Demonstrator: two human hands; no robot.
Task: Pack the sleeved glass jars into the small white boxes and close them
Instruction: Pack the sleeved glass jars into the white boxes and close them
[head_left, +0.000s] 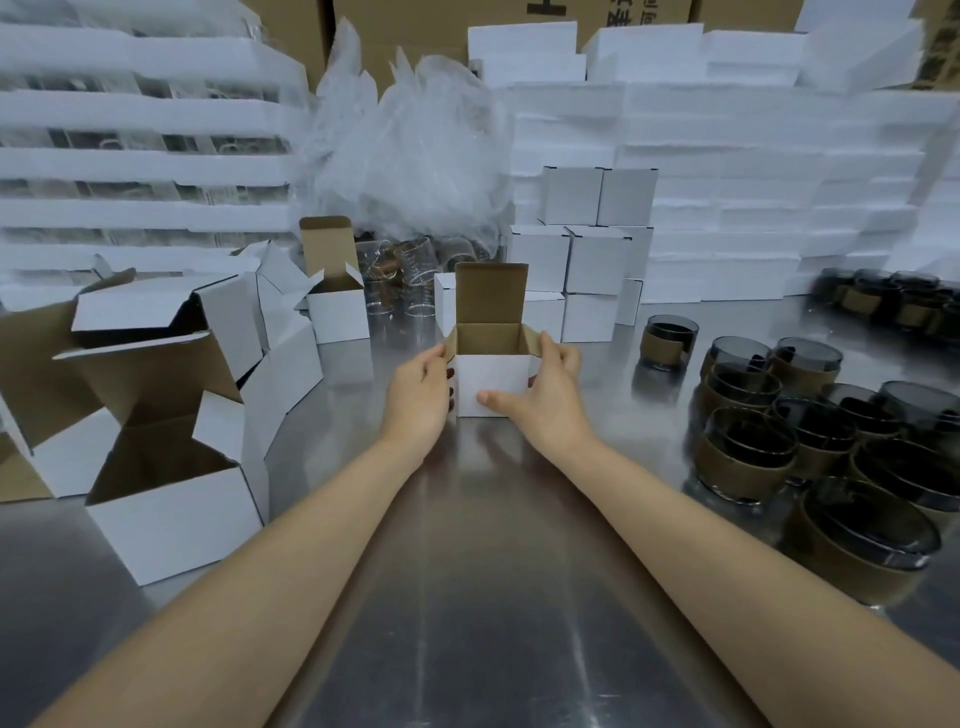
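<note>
Box (491, 387) sits on table (493, 571), lid (491, 291) up, empty; our left hand (418, 389) & right hand (550, 397) clasp its sides. We'd hold flaps (530, 340) wide, box square, before fetching a jar (667, 343) from the right.

On my feed both arms are bare skin the whole way, from the near edge of the picture to the wrists: the left forearm (249, 571) and the right forearm (727, 545) alike, slim and smooth. The left hand (418, 395) wears dark red polish on the fingertips (451, 374) that show. The right hand (545, 397) shows a short, rounded thumbnail (483, 399); whether it is painted I cannot tell.
</note>
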